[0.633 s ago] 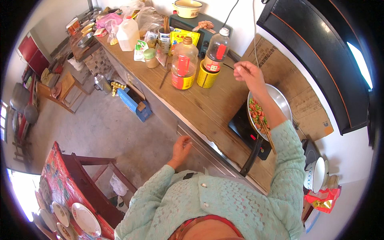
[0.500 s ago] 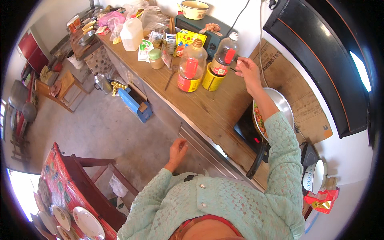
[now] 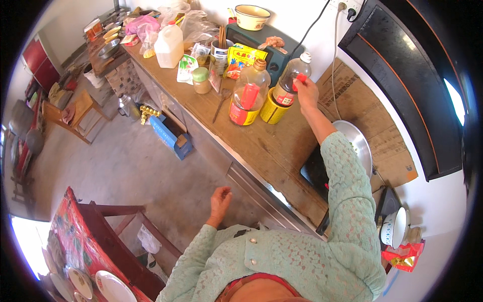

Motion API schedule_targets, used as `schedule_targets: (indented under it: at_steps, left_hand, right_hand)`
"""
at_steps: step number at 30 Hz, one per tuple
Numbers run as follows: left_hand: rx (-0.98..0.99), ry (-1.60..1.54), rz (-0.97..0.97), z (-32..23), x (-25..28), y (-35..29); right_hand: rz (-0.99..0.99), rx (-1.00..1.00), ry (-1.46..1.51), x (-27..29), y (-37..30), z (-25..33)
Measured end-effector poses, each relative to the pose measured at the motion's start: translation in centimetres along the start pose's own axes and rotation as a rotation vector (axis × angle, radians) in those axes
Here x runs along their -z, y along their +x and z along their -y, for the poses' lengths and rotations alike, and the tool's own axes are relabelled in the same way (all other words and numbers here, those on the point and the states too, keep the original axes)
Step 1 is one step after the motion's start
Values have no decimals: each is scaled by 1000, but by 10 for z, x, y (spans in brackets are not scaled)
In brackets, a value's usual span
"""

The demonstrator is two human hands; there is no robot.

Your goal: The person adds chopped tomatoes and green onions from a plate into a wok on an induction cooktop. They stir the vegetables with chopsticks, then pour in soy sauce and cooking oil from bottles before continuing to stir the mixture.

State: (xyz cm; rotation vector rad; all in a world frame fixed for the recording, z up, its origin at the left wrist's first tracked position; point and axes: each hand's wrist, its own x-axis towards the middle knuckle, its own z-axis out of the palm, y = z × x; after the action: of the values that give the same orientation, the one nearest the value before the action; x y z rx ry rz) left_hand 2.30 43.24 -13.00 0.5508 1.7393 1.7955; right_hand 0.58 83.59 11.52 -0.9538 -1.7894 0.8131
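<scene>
My right hand (image 3: pixel 307 94) reaches over the wooden counter and closes its fingers on the red handle of a dark sauce bottle (image 3: pixel 288 80) with a white cap. That bottle stands in a yellow tin (image 3: pixel 274 107). Just left of it is a large clear oil bottle (image 3: pixel 254 83), also with a red handle and a brown cap. Away from the counter, my left hand (image 3: pixel 220 204) hangs over the floor, its fingers curled in with nothing seen in them. Below my right forearm, a metal pan (image 3: pixel 363 146) is partly hidden on a black cooktop (image 3: pixel 313 171).
A wooden spoon (image 3: pixel 221 104), a green-lidded jar (image 3: pixel 201 81) and a white jug (image 3: pixel 169 45) stand further left on the counter. Behind them are seasoning packets and an enamel bowl (image 3: pixel 252 19). Plates (image 3: pixel 114 287) lie on a red-covered table at lower left.
My right hand has moved from beside the dark sauce bottle onto its red handle. The right sleeve now covers more of the pan. My left hand stays curled at about the same place.
</scene>
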Motion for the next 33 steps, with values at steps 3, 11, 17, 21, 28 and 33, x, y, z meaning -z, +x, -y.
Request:
schedule_targets:
  at_steps: [3,11,17,21,28,33]
  left_hand:
    - [8,17,-10,-1,-10,-9]
    - [-108,113,70,-55,-44,1]
    - [-317,125,235,-76,-91,30]
    - [-378,188,299,-85,-122,44]
    - [-580,356,353,-87,-163,66]
    - [-480,413,448,-65,-167,70]
  right_hand:
    - [102,-179,306,5,0,23]
    - [359,-187,505,122,9,75]
    - [284,-86,457,265,-6,117]
    - [269,-82,195,344,-36,110]
    - [358,-186,-288,423,-85,69]
    - [400,-174,-537,423,-109,56]
